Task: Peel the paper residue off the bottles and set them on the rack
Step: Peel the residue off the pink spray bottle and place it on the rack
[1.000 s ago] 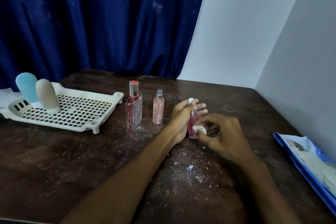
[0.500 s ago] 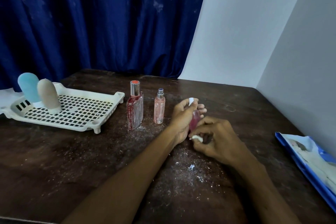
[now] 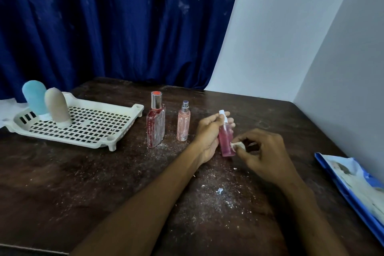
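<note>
My left hand [image 3: 208, 134] grips a small pink spray bottle [image 3: 226, 141] with a white cap, holding it upright just above the dark table [image 3: 83, 183]. My right hand [image 3: 264, 151] pinches a curl of white paper residue [image 3: 238, 146] at the bottle's lower right side. A red square bottle [image 3: 155, 127] and a slim pale pink spray bottle [image 3: 183, 123] stand on the table to the left. The white slotted rack [image 3: 87, 129] at the far left carries a blue bottle [image 3: 35, 97] and a beige bottle [image 3: 57, 107], both upside down.
White paper crumbs [image 3: 219, 190] are scattered over the table in front of me. A blue packet [image 3: 353, 183] lies at the right edge by the white wall. A dark blue curtain hangs behind the table.
My right hand has shifted right and up along the pink bottle with the paper curl, uncovering more of the bottle's body. The left hand keeps its grip.
</note>
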